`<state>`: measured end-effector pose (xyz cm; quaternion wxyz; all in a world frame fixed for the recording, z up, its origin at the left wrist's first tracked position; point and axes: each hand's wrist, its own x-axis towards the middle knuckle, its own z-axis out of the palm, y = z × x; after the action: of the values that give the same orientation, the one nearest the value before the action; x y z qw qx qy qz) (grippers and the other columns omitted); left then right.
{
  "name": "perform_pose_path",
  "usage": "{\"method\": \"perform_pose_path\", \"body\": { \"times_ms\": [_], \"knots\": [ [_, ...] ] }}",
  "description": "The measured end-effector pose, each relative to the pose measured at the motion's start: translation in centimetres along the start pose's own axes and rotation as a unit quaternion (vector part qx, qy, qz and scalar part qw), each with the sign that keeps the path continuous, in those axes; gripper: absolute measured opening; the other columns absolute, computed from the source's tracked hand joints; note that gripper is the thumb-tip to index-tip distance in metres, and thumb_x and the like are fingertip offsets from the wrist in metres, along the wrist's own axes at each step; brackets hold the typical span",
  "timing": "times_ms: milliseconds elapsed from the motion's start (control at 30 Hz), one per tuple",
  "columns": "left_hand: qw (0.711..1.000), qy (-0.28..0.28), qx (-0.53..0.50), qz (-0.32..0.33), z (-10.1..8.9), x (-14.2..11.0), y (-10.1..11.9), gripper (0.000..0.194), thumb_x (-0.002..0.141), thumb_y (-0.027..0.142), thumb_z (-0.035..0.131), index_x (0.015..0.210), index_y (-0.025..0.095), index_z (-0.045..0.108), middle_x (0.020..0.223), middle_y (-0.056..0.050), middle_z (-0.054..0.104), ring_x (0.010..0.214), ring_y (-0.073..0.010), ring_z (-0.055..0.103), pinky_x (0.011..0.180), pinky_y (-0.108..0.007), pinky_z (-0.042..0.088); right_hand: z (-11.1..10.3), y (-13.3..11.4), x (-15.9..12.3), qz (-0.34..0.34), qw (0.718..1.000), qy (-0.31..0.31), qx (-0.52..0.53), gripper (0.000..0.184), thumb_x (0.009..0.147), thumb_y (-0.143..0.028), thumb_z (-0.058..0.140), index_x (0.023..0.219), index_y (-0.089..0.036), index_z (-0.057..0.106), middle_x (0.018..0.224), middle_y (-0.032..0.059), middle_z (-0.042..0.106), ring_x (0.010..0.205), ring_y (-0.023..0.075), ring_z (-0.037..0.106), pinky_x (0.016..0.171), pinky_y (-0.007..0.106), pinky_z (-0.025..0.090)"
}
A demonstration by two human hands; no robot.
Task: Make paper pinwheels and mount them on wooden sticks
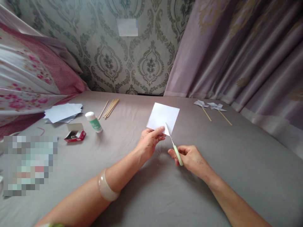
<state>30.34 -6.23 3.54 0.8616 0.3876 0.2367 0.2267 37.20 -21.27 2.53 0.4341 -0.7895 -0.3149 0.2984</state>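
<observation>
My left hand (151, 141) pinches the near edge of a white square of paper (163, 118), holding it up above the grey sheet. My right hand (189, 157) is closed round the green handles of a small pair of scissors (174, 145). The blades point up and left, and their tips meet the paper's near edge beside my left thumb. A pale bangle sits on my left forearm.
On the grey bed sheet (236, 164) lie a stack of white paper (62, 112), a glue stick (94, 122), a small red box (75, 135), several wooden sticks (111, 107) and two paper pinwheels (210, 108). Pillows sit left, a curtain right.
</observation>
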Motion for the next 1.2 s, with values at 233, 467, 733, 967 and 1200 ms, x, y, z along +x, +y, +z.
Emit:
{"method": "perform_pose_path", "body": {
  "times_ms": [233, 467, 733, 967, 1200],
  "knots": [
    [1.000, 0.001, -0.002, -0.004, 0.04, 0.01, -0.01, 0.015, 0.064, 0.016, 0.078, 0.066, 0.008, 0.065, 0.060, -0.004, 0.062, 0.056, -0.0093, 0.058, 0.056, -0.021, 0.047, -0.02, 0.31, 0.10, -0.002, 1.000, -0.001, -0.003, 0.048, 0.071, -0.060, 0.064, 0.053, -0.017, 0.053, 0.047, -0.0031, 0.046, 0.046, 0.0083, 0.035, 0.045, 0.025, 0.026],
    [1.000, 0.002, -0.002, -0.002, 0.00, 0.00, 0.02, 0.016, 0.063, 0.016, 0.078, 0.067, 0.008, 0.065, 0.061, -0.004, 0.062, 0.057, -0.0096, 0.058, 0.056, -0.021, 0.047, -0.07, 0.18, 0.06, 0.008, 1.000, -0.007, 0.002, 0.046, 0.073, -0.058, 0.064, 0.055, -0.017, 0.055, 0.048, -0.0029, 0.048, 0.046, 0.0084, 0.035, 0.046, 0.025, 0.026],
    [1.000, 0.004, -0.003, -0.005, -0.08, 0.15, -0.09, 0.016, 0.064, 0.016, 0.078, 0.069, 0.007, 0.065, 0.060, -0.004, 0.062, 0.057, -0.0098, 0.059, 0.056, -0.021, 0.047, 0.04, 0.22, 0.11, 0.001, 1.000, 0.004, 0.001, 0.047, 0.071, -0.059, 0.065, 0.054, -0.016, 0.057, 0.049, -0.0019, 0.052, 0.046, 0.0088, 0.039, 0.046, 0.025, 0.028],
    [1.000, 0.006, -0.004, -0.011, -0.02, 0.03, 0.10, 0.015, 0.064, 0.015, 0.077, 0.068, 0.008, 0.064, 0.059, -0.004, 0.062, 0.056, -0.0098, 0.059, 0.055, -0.021, 0.047, 0.09, -0.10, 0.07, 0.003, 1.000, 0.010, -0.004, 0.049, 0.071, -0.061, 0.063, 0.052, -0.017, 0.056, 0.047, -0.0017, 0.051, 0.045, 0.0085, 0.037, 0.046, 0.025, 0.028],
    [1.000, 0.008, -0.008, -0.004, -0.02, 0.16, 0.22, 0.017, 0.060, 0.015, 0.077, 0.066, 0.008, 0.063, 0.058, -0.003, 0.062, 0.054, -0.0096, 0.057, 0.054, -0.021, 0.046, 0.06, -0.41, -0.40, -0.014, 0.997, -0.077, 0.016, 0.043, 0.073, -0.057, 0.061, 0.061, -0.017, 0.053, 0.056, -0.0009, 0.052, 0.050, 0.0086, 0.039, 0.044, 0.023, 0.028]
  ]
}}
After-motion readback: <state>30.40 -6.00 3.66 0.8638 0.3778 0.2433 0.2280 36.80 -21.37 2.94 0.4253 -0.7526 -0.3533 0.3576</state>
